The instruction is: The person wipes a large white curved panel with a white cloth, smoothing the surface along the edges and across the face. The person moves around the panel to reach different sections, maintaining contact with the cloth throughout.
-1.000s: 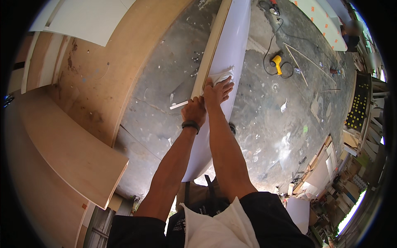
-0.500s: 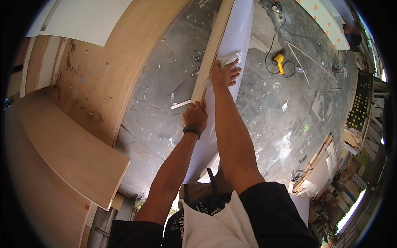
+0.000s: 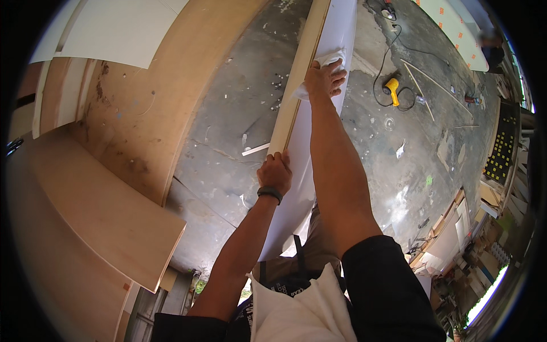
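A long narrow panel stretches away in front of me, with a tan wooden strip point(image 3: 301, 68) along its left side and a glossy white face point(image 3: 300, 165) on its right. My left hand point(image 3: 275, 172) is closed round the near end of the wooden strip, its fingertips over the edge. Farther along, my right hand point(image 3: 326, 80) presses a crumpled white cloth point(image 3: 330, 57) onto the panel where strip and white face meet. Its fingers are bent, and part of the cloth hangs out beside the wrist.
Large plywood sheets point(image 3: 108, 194) take up the left. On the concrete floor point(image 3: 364, 154) at right lie a yellow heat gun point(image 3: 392, 92) with its cord, thin strips point(image 3: 419, 91) and scraps. A patterned sheet point(image 3: 456, 28) and another person point(image 3: 491, 48) are at the far right.
My right hand has slid the cloth farther away along the panel, and that arm is stretched out more. My left hand keeps its hold on the strip. The whole view has shifted slightly.
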